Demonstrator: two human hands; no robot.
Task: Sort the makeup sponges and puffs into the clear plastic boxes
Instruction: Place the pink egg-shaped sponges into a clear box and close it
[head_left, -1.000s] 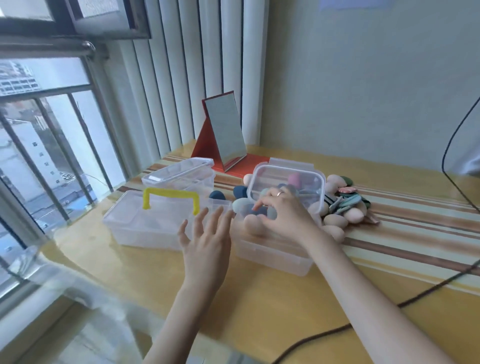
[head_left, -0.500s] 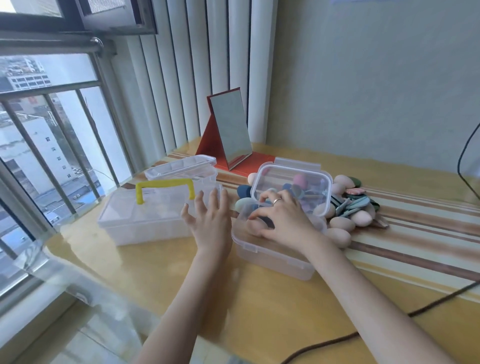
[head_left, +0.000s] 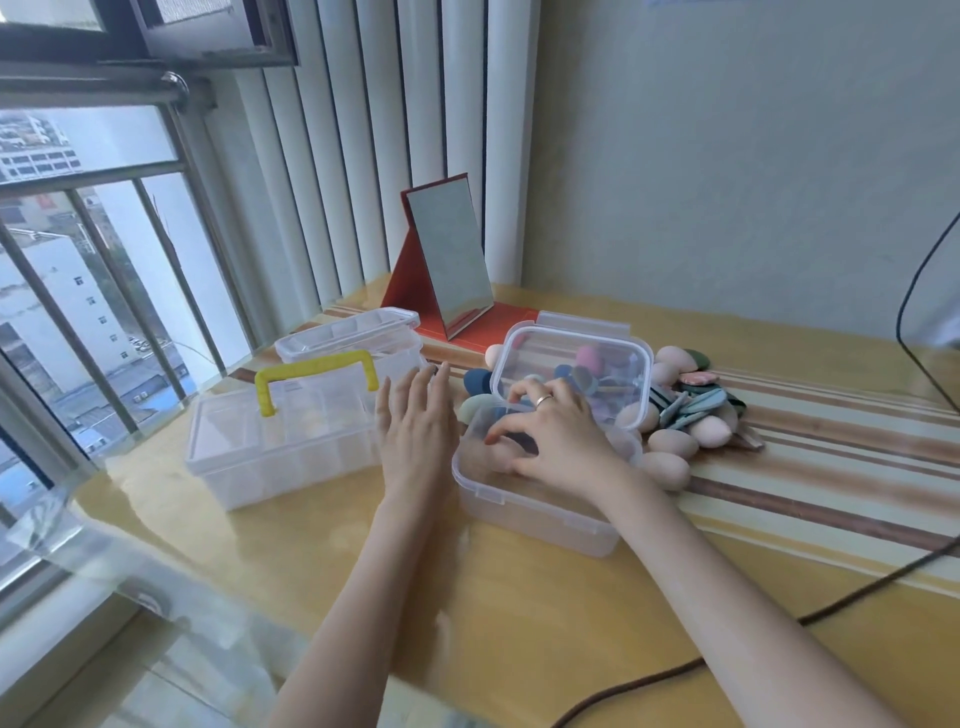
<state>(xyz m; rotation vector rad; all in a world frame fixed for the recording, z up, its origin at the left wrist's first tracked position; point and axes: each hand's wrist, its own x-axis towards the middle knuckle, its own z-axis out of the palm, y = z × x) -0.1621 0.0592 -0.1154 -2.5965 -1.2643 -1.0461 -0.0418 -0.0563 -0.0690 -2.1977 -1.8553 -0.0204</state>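
Landmark: open clear box (head_left: 530, 512), soft-cornered translucent plastic, on the yellow glossy counter (head_left: 519, 623).

- Right hand (head_left: 556, 439): inside the box, fingers curled down over a beige rounded sponge (head_left: 496, 460); whether it actually grips the sponge is hidden by the fingers and cannot be told. Ring on one finger.
- Left hand (head_left: 415, 421): just left of the box, fingers straight and relaxed, holding nothing.
- Lid (head_left: 571, 376): clear, rounded rectangle, propped at the box's far edge; coloured sponges behind it show only blurred through the plastic.
- Loose pile (head_left: 691, 410): right of the box and behind it, beige egg-shaped sponges and flat teal and dark puffs, overlapping; count unclear.
- Handled box (head_left: 285, 447): left of the box, closed, clear, ribbed lid, yellow handle.
- Small clear box (head_left: 348, 338): further left and behind, closed.
- Mirror (head_left: 449, 260): behind the box, red folding stand.
- Black cable (head_left: 727, 654): nearer than the box, cut off at the frame edge.
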